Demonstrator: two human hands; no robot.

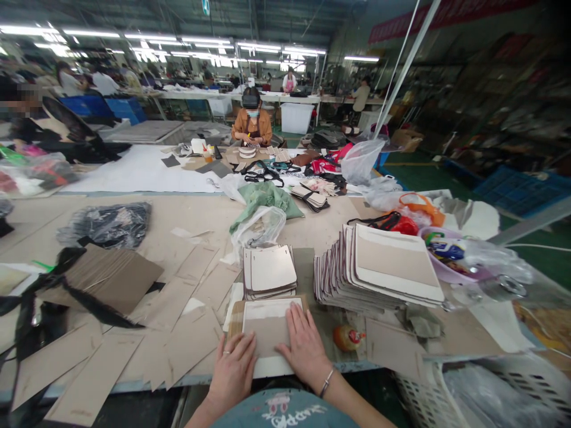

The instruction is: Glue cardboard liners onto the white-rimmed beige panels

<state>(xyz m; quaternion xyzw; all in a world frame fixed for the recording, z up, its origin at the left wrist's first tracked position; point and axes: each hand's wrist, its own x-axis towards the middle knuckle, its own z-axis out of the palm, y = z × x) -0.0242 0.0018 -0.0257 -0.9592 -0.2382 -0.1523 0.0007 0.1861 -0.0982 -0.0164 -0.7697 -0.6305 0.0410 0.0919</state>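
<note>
A flat panel, white with a grey-beige board piece (268,334) on it, lies at the table's front edge. My right hand (307,343) rests flat on its right side, fingers stretched out. My left hand (234,364) lies at its left edge with the fingertips on the panel, holding nothing. A brown board (235,321) shows beneath the panel. Just behind stands a short stack of white panels (270,270). To the right rises a tall, leaning stack of similar panels (395,261). A small bottle of amber liquid with a red top (348,337) is near my right hand.
Loose grey-beige board pieces (191,342) spread over the left side, beside a strapped bundle of boards (109,276). A lilac basin (439,270) stands right, with a white crate (423,395) below the edge. Across the table, a person (252,122) works.
</note>
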